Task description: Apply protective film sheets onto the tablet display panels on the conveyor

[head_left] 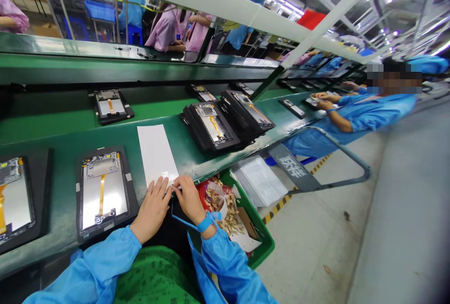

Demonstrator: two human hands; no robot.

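Fingers of my left hand (153,210) lie flat together on the white sheet (156,154) at the bench (65,165) edge, probably steadying it while my right hand (191,203) bunches at its corner, can't tell if gripping.

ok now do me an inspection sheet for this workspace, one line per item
Surface: green bench, shiny in places
Job's things: white sheet on the bench; opened tablet to its left
Clutter: stacked tablets right of the sheet; green bin of scraps below the bench edge
Hands: left hand, fingers over the sheet's near end; right hand, fingers by its near corner, grip unclear
Cables: blue cord at the right wristband, far end unclear
Surroundings: co-worker in blue farther along, on the right
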